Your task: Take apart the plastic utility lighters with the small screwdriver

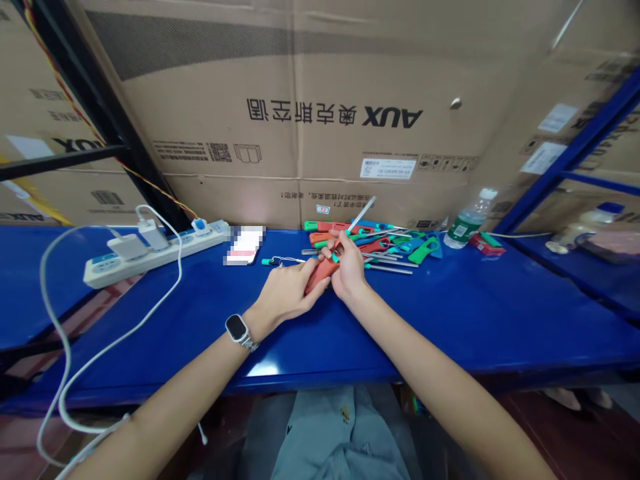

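Observation:
Both my hands meet over the blue tabletop around one red lighter (323,272) with a long metal tube that points up and to the right. My left hand (287,290), with a watch (237,328) on its wrist, is wrapped round the red body. At the tube end, the fingers of my right hand (349,268) close round the lighter. Just behind my hands lies a pile of similar red, green and blue lighters (380,243) with metal tubes. A thin green-ended item (273,261) lies left of the pile.
A white power strip (157,253) with plugs and looping cables is at the left, beside a phone (245,245). To the right stand a bottle (467,223) and a small red box (486,245). A large cardboard box (325,67) backs the table.

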Demonstrator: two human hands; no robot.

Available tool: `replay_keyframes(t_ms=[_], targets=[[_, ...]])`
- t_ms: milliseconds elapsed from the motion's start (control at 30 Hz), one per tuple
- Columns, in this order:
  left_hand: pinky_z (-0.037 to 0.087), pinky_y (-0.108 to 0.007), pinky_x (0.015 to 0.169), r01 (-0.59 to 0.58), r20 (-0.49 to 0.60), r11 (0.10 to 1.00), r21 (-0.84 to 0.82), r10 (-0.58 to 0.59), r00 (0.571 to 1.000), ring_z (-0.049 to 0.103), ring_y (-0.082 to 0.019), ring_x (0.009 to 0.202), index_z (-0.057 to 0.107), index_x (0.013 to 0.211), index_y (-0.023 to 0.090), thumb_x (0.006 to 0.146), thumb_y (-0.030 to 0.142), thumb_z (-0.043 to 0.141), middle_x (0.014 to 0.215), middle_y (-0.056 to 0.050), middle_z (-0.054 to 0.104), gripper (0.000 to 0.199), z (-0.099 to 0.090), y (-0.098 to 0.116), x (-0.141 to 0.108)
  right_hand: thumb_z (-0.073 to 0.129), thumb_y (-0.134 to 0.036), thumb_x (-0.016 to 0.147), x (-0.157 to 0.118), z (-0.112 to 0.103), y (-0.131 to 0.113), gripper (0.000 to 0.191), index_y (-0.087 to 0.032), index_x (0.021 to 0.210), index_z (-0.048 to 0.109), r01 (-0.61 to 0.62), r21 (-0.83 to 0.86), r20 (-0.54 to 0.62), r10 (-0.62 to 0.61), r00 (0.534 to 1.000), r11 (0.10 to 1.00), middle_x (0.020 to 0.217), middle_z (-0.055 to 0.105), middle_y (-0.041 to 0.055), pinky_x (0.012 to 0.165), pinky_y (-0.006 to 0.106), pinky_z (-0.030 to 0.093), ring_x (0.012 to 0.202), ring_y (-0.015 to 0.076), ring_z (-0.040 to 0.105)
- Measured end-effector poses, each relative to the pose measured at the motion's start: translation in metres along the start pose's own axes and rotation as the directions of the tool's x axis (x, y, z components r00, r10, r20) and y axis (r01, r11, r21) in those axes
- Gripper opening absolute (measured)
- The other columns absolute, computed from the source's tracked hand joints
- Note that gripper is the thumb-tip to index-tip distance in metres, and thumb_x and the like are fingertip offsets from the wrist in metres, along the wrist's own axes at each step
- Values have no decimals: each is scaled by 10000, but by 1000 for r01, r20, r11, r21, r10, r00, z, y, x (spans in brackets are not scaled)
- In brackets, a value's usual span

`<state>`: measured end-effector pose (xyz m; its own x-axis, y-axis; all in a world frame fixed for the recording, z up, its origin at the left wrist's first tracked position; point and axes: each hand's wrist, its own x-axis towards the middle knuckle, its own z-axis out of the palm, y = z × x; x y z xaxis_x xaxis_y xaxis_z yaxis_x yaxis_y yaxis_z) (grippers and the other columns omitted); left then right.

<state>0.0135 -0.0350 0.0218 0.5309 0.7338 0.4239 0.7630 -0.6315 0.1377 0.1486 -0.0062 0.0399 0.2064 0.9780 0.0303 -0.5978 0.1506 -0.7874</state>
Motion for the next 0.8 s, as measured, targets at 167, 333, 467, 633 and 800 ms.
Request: replay_keyframes(t_ms=[167, 333, 467, 633, 800], targets=[[307, -281, 550, 10, -57, 989, -146, -18, 998, 588, -175, 560, 641, 830, 188, 1027, 518, 408, 622, -17, 642, 449, -2, -4, 1, 673, -564, 890, -2, -11, -11, 364, -221, 893, 550, -105, -67, 149, 114, 982, 992, 571, 414, -92, 430, 203, 363, 429, 64, 336], [306, -276, 561, 54, -126, 973, -226, -85, 988, 538, -153, 541, 648, 827, 182, 1030, 457, 429, 613, -6, 613, 406, -2, -4, 2, 728, -583, 843, -8, -21, -16, 398, -223, 941, 588, -248, -263, 310, 325, 894, 932, 515, 448, -107, 386, 194, 377, 377, 63, 349], [355, -275, 589, 81, -175, 911, -404, -164, 971, 519, -140, 575, 584, 731, 183, 1016, 442, 475, 641, -6, 599, 400, 4, -5, 4, 707, -554, 871, -8, -31, -24, 373, -195, 925, 623, -336, -432, 341, 496, 798, 837, 499, 541, -72, 352, 194, 392, 348, 73, 403], [431, -262, 590, 161, -106, 661, -733, -345, 933, 574, -152, 685, 624, 890, 181, 944, 513, 599, 799, -23, 644, 337, 13, -7, 14, 702, -554, 878, -5, -47, -34, 400, -173, 795, 615, -295, -620, 327, 581, 745, 727, 481, 595, -30, 317, 183, 388, 326, 79, 457], [439, -258, 555, 175, 122, 333, -926, -175, 977, 558, -131, 588, 702, 948, 163, 892, 603, 651, 674, 3, 620, 447, 17, -6, 18, 741, -511, 857, -8, -58, -37, 367, -161, 814, 638, -232, -712, 376, 639, 671, 663, 512, 627, -20, 329, 181, 417, 349, 93, 529]])
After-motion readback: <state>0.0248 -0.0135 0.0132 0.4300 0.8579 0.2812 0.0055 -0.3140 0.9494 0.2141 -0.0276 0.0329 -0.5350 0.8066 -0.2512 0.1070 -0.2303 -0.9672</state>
